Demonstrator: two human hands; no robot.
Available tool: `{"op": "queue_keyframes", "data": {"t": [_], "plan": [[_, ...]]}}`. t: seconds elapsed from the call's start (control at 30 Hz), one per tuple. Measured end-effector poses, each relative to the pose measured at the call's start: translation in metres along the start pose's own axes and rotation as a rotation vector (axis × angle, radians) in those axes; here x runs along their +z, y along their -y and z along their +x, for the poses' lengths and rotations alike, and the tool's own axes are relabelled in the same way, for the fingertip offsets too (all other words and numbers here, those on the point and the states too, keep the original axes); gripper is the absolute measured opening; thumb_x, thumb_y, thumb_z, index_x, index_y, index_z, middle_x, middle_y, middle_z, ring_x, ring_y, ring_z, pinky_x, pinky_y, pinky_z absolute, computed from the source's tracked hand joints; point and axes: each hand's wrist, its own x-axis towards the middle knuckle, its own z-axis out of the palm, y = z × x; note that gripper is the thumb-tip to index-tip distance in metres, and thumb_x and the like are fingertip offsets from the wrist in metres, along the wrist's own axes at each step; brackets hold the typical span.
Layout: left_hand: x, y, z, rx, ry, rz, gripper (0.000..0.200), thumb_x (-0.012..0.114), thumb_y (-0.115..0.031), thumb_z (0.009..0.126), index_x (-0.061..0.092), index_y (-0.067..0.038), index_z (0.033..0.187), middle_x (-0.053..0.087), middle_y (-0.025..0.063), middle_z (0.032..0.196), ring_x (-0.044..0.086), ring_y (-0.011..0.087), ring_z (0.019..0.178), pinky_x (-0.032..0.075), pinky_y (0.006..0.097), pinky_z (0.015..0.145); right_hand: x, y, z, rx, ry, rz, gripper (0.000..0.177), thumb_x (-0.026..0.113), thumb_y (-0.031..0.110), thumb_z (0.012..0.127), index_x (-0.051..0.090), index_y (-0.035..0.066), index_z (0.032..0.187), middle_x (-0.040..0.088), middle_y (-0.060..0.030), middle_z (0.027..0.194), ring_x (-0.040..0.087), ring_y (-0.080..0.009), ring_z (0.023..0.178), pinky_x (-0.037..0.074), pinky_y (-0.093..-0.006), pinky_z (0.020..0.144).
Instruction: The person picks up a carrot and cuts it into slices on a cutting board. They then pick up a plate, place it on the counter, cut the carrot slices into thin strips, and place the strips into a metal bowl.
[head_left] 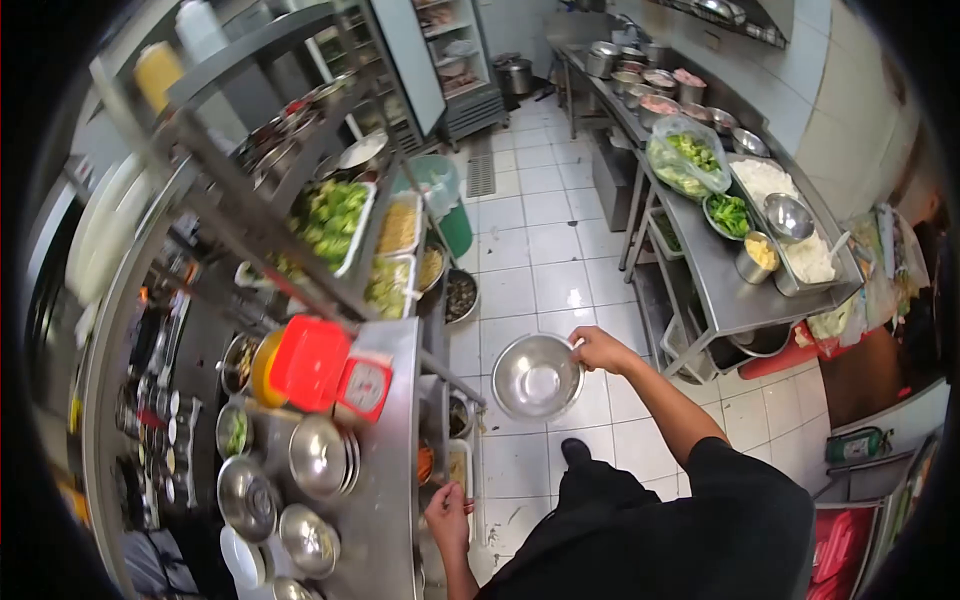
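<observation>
The right arm reached forward and inward from a black short sleeve (735,470), its forearm slanting toward the middle of the aisle. The right hand (603,350) was closed on the rim of a round, shiny metal bowl (538,378), gripping its right edge; the bowl hung over the white tiled floor (640,440), its hollow facing up. The left hand (450,513) was low, just beside the edge of a grey stainless-steel table (385,440), with fingers partly curled; whether they held anything could not be told.
</observation>
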Motion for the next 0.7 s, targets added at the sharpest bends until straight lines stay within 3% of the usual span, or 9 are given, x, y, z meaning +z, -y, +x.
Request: {"op": "queue_keyframes", "data": {"t": [0.07, 0.13, 0.27, 0.33, 0.47, 0.6, 0.63, 0.67, 0.7], "plan": [[0.038, -0.009, 0.035, 0.006, -0.011, 0.134, 0.027, 0.069, -0.017, 0.098, 0.068, 0.004, 0.114, 0.068, 0.0100, 0.088, 0.068, 0.0163, 0.069, 0.058, 0.0286, 0.062, -0.048, -0.036, 0.038, 0.066, -0.189, 0.150, 0.030, 0.070, 0.004, 0.080, 0.057, -0.003, 0.106, 0.059, -0.0090, 0.067, 0.057, -0.0163, 0.055, 0.045, -0.0315, 0.045], [0.065, -0.024, 0.065, 0.062, -0.024, 0.157, 0.026, 0.071, -0.018, 0.096, 0.069, 0.002, 0.112, 0.069, 0.0104, 0.089, 0.068, 0.0161, 0.070, 0.057, 0.0288, 0.061, -0.078, -0.072, 0.070, 0.115, -0.321, 0.117, 0.021, 0.064, 0.001, 0.081, 0.055, -0.001, 0.099, 0.058, -0.0104, 0.066, 0.056, -0.0183, 0.051, 0.043, -0.0321, 0.040], [0.094, -0.037, 0.117, 0.050, -0.047, 0.259, 0.027, 0.072, -0.017, 0.094, 0.069, 0.003, 0.111, 0.070, 0.0101, 0.090, 0.068, 0.0162, 0.068, 0.055, 0.0292, 0.058, -0.121, -0.107, 0.113, 0.262, -0.233, 0.133, 0.008, 0.062, 0.000, 0.080, 0.056, -0.003, 0.084, 0.057, -0.0119, 0.062, 0.053, -0.0199, 0.045, 0.041, -0.0343, 0.036], [0.111, -0.043, 0.142, 0.034, -0.066, 0.342, 0.028, 0.072, -0.017, 0.093, 0.069, 0.003, 0.111, 0.070, 0.0100, 0.090, 0.067, 0.0162, 0.067, 0.054, 0.0294, 0.056, -0.135, -0.112, 0.134, 0.331, -0.221, 0.205, 0.010, 0.061, 0.001, 0.081, 0.059, -0.003, 0.072, 0.057, -0.0134, 0.059, 0.053, -0.0206, 0.044, 0.040, -0.0340, 0.035], [0.135, -0.031, 0.192, -0.054, -0.129, 0.429, 0.027, 0.071, -0.018, 0.094, 0.070, 0.005, 0.107, 0.072, 0.0128, 0.090, 0.068, 0.0186, 0.065, 0.057, 0.0332, 0.058, -0.166, -0.121, 0.199, 0.392, -0.292, 0.391, 0.012, 0.060, 0.000, 0.082, 0.060, -0.004, 0.071, 0.058, -0.0148, 0.060, 0.053, -0.0210, 0.044, 0.041, -0.0341, 0.036], [0.151, 0.012, 0.258, -0.182, -0.200, 0.478, 0.023, 0.074, -0.017, 0.089, 0.072, 0.005, 0.095, 0.068, 0.0109, 0.071, 0.066, 0.0197, 0.057, 0.054, 0.0351, 0.054, -0.213, -0.095, 0.286, 0.448, -0.334, 0.428, 0.012, 0.060, 0.000, 0.083, 0.060, -0.005, 0.073, 0.059, -0.0151, 0.061, 0.052, -0.0218, 0.043, 0.041, -0.0336, 0.037], [0.163, 0.010, 0.271, -0.298, -0.241, 0.468, 0.022, 0.074, -0.017, 0.089, 0.071, 0.005, 0.088, 0.063, 0.0115, 0.063, 0.065, 0.0202, 0.055, 0.053, 0.0387, 0.053, -0.232, -0.087, 0.315, 0.435, -0.342, 0.386, 0.012, 0.059, 0.001, 0.083, 0.060, -0.004, 0.072, 0.058, -0.0148, 0.061, 0.052, -0.0220, 0.043, 0.041, -0.0335, 0.037], [0.170, 0.012, 0.281, -0.301, -0.206, 0.470, 0.021, 0.070, -0.014, 0.091, 0.070, 0.006, 0.098, 0.067, 0.0144, 0.074, 0.064, 0.0244, 0.056, 0.053, 0.0402, 0.052, -0.255, -0.079, 0.349, 0.420, -0.355, 0.347, 0.013, 0.059, 0.001, 0.083, 0.059, -0.003, 0.071, 0.058, -0.0144, 0.060, 0.053, -0.0221, 0.044, 0.041, -0.0334, 0.037], [0.156, 0.058, 0.324, -0.397, -0.183, 0.492, 0.019, 0.070, -0.014, 0.090, 0.067, 0.005, 0.091, 0.065, 0.0156, 0.073, 0.064, 0.0252, 0.056, 0.053, 0.0427, 0.051, -0.283, -0.066, 0.381, 0.398, -0.411, 0.405, 0.013, 0.058, 0.002, 0.084, 0.059, -0.002, 0.071, 0.057, -0.0136, 0.060, 0.053, -0.0219, 0.044, 0.041, -0.0334, 0.037]]}}
